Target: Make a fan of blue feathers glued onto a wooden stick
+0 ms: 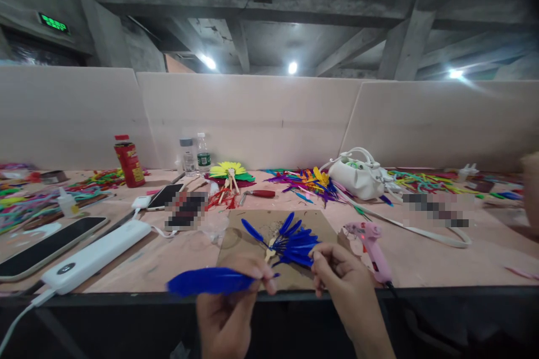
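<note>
My left hand (233, 303) pinches a long blue feather (210, 282) by its quill end, held level above the table's front edge. My right hand (343, 277) has its fingers drawn together at the right edge of a fan of blue feathers (297, 244). What lies between those fingertips, if anything, is too small to make out. The fan spreads from a pale wooden piece (270, 252) on a brown cardboard sheet (236, 224). One blue feather points off to the upper left, apart from the dense right side. A pink glue gun (373, 247) lies right of my right hand.
Left are a white power bank (96, 255), phones (53, 247), a small glue bottle (67, 203) and a red bottle (128, 161). Behind the cardboard lie a yellow feather flower (228, 170), a red-handled tool (261, 194) and loose feathers (305, 182). A white handbag (357, 176) trails its strap rightward.
</note>
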A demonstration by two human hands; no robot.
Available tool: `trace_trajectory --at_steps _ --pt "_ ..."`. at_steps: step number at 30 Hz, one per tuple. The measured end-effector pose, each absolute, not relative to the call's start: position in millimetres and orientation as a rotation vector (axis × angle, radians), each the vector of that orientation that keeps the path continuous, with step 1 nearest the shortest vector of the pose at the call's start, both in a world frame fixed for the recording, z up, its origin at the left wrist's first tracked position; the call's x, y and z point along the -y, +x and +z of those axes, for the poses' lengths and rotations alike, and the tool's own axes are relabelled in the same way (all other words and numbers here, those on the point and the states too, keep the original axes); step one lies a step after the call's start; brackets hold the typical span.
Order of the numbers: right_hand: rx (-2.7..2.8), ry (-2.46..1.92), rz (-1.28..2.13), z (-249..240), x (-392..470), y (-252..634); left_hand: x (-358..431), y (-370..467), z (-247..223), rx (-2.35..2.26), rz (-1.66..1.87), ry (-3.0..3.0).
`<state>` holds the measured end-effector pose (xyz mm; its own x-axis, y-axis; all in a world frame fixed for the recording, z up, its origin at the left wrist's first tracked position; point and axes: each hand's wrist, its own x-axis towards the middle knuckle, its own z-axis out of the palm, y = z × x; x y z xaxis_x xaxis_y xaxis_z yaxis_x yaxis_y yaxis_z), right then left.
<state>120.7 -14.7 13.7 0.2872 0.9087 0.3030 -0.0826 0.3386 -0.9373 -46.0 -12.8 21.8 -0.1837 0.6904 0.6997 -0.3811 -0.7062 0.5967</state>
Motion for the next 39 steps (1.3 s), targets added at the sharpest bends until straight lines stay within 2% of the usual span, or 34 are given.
trace_trajectory --at_steps 2,5,11,15,17,22,26,29,32,35,39 --pt "1.018 -0.965 0.802 14 11 130 13 -52 24 -0.448 2.033 1.29" --pt "1.066 -0.964 0.784 16 13 142 8 -56 30 -0.512 1.954 1.217" --pt "1.604 -1.164 0.844 4 26 172 -7 -56 34 -0.697 1.823 1.152" --pt "1.662 -1.318 0.798 -10 28 187 -14 -62 32 -0.833 1.792 1.22" --pt "1.589 -1.322 0.802 -10 29 186 -15 -65 30 -0.88 1.664 1.318" --pt "1.428 -1.159 0.786 3 28 160 -5 -58 27 -0.851 1.095 1.664" --pt "1.465 -1.077 0.808 11 23 139 3 -49 30 -0.79 0.887 1.84" --pt "1.34 -1.089 0.796 13 19 140 -2 -51 29 -0.91 0.917 1.973" --pt "1.203 -1.108 0.78 12 14 149 -18 -56 19 -1.295 1.156 2.155" --pt "1.153 -1.07 0.815 9 7 155 -33 -56 6 -1.645 1.172 2.305" --pt "1.067 -0.992 0.826 9 4 153 -40 -53 0 -1.546 1.159 2.302"
